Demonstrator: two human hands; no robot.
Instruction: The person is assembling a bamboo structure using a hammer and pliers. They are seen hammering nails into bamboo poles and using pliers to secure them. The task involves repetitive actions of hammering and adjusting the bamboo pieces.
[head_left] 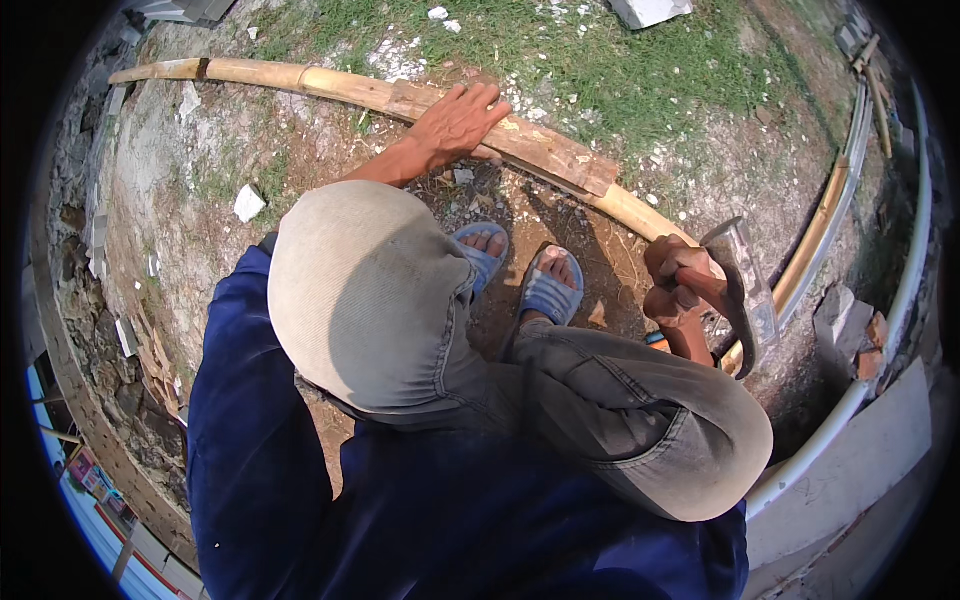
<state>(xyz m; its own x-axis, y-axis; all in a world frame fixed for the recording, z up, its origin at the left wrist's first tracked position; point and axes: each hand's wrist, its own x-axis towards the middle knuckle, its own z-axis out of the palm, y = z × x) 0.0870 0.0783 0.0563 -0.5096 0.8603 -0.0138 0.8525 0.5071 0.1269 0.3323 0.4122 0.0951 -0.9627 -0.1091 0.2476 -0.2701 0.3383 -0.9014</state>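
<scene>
My left hand (462,122) grips a short, rough wooden board (560,158), fingers over its top and thumb at the near edge. The board lies along a long split bamboo pole (345,88), which appears curved across the ground in front of my feet. At the right, my right hand (685,290) is closed round the brown handle of a hand tool (745,290). This tool has a broad grey metal part with a dark curved edge; its exact kind is unclear. It stands over the pole's right end, and whether they touch cannot be made out.
Below me are my blue sandals (548,292) and bent knees in grey trousers. White stone chunks (249,204) dot the dirt and grass. Another bamboo pole (820,225) and a pale pipe (850,400) run along the right, near broken bricks (870,345). Rubble lines the left.
</scene>
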